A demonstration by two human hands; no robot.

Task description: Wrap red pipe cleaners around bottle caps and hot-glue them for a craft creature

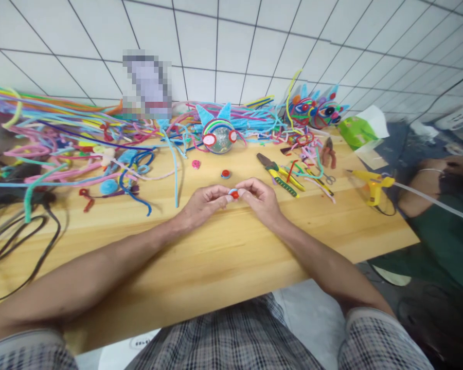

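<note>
Between the fingertips of my left hand [207, 204] and my right hand [260, 199] is a small red and pale-blue pipe cleaner coil [234, 193]. Both hands pinch it, one from each side, just above the table. A similar red coil with a blue rim [226, 174] lies just beyond my fingers. To its left rests a small pink coil [196, 164]. Farther back stands a clear ball-shaped head [220, 140] with light-blue pointed ears, colored bands and two red-rimmed pale discs.
Pipe cleaners [54, 139] heap along the back and left of the wooden table [216, 267]. Pliers [278, 174], scissors [327, 178] and a yellow glue gun [374, 187] lie to the right. Two finished-looking colorful heads [312, 108] stand behind. Black cable [50, 241] loops at left; another person [440, 221] sits at right.
</note>
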